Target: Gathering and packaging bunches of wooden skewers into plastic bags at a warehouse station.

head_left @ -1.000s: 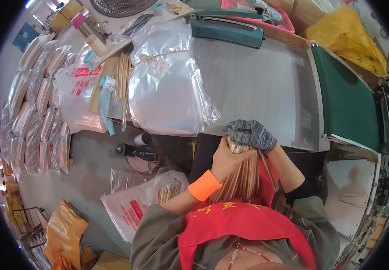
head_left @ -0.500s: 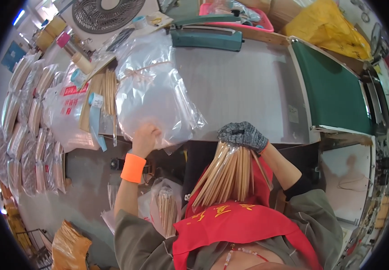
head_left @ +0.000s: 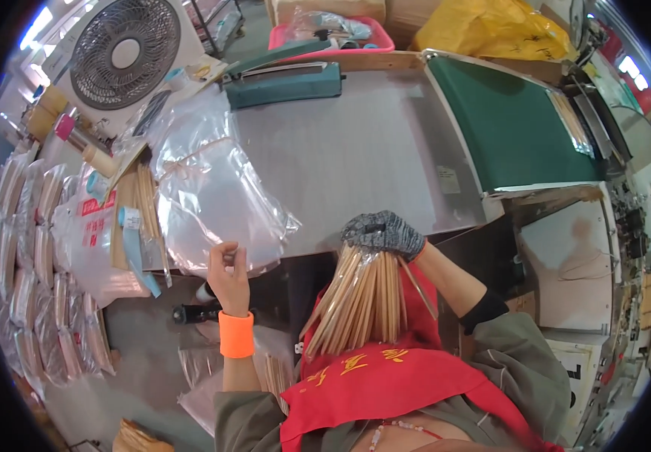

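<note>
My right hand point(head_left: 382, 232), in a grey knit glove, closes around the top of a bundle of thin wooden sticks point(head_left: 363, 301). The sticks fan downward in front of my red apron point(head_left: 386, 384), with a shine like clear plastic on some. Bare, with an orange wristband point(head_left: 236, 336), my left hand point(head_left: 227, 277) hovers by the front edge of a stack of clear plastic bags point(head_left: 205, 200). Its fingers are bent, with a gap between thumb and forefinger, and nothing shows in them. A string lies across the stack.
A teal bar sealer point(head_left: 286, 84) stands at the back of the grey table point(head_left: 348, 151). To the right is a green conveyor belt point(head_left: 484, 124) with sticks at its far end. Packed stick bundles point(head_left: 31, 301) pile up at left. A fan point(head_left: 125, 53) and pink basket point(head_left: 374, 36) stand behind.
My left hand has come off the bags' front edge, its fingers turning upward. The right hand keeps its hold on the sticks. The view has shifted, bringing sticks on the green belt into sight.
</note>
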The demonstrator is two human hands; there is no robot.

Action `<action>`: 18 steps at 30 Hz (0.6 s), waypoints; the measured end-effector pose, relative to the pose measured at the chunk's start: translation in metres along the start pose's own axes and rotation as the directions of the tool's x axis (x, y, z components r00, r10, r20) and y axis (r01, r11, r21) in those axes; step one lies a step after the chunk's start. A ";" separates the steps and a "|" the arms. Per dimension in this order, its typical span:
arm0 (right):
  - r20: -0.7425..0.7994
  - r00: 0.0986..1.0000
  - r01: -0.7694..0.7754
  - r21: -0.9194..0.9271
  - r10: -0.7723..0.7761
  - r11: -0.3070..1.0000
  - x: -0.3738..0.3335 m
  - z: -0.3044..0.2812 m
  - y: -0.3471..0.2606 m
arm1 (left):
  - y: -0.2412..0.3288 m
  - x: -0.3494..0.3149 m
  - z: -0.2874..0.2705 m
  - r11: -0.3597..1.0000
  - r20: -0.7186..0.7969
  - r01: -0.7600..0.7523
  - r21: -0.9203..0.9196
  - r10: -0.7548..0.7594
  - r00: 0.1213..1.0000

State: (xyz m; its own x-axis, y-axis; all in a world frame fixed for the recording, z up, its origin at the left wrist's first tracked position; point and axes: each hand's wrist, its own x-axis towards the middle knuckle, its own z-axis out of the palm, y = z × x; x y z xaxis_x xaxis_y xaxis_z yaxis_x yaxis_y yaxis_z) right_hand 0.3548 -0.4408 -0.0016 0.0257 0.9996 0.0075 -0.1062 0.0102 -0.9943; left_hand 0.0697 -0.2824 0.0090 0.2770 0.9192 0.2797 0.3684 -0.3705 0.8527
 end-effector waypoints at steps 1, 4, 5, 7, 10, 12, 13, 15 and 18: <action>0.015 1.000 0.002 0.011 -0.002 1.000 0.004 0.001 0.001 | -0.016 0.002 -0.003 1.000 -0.010 0.004 0.015 -0.004 1.000; -0.001 0.997 -0.074 0.026 0.074 0.997 0.012 0.011 0.002 | -0.052 -0.002 -0.011 0.828 0.180 -0.394 0.399 0.351 0.919; 0.017 0.997 -0.077 0.035 0.076 0.996 0.014 0.014 0.004 | -0.056 0.000 -0.015 0.826 0.175 -0.382 0.415 0.340 0.924; 0.019 0.994 -0.110 -0.040 0.111 0.993 0.019 0.012 0.005 | -0.062 0.012 -0.017 0.823 0.289 -0.460 0.334 0.375 0.881; 0.042 0.995 -0.091 -0.021 0.092 0.996 0.016 0.012 0.004 | -0.062 0.019 -0.011 0.873 0.337 -0.405 0.271 0.308 0.890; 0.046 0.991 -0.121 -0.043 0.123 0.992 0.017 0.006 0.007 | -0.037 0.022 0.020 0.893 0.312 -0.393 0.220 0.317 0.896; 0.038 0.992 -0.122 -0.041 0.123 0.992 0.017 0.006 0.008 | -0.026 0.022 0.040 0.837 0.293 -0.486 0.250 0.413 0.862; 0.144 0.987 -0.060 -0.036 0.065 0.998 0.027 0.012 0.006 | -0.020 0.015 0.074 0.783 0.283 -0.580 0.225 0.517 0.808; 0.177 0.984 0.017 -0.153 0.010 0.988 0.036 0.019 0.006 | 0.002 -0.003 0.111 0.788 0.292 -0.602 0.130 0.550 0.782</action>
State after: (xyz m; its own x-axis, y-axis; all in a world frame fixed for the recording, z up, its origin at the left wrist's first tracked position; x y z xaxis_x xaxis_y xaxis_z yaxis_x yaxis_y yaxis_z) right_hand 0.3365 -0.4043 -0.0055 -0.1521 0.9882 0.0162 0.0479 0.0238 -0.9986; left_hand 0.1683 -0.3006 -0.0395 0.6788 0.4762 0.5589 0.2382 -0.8628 0.4458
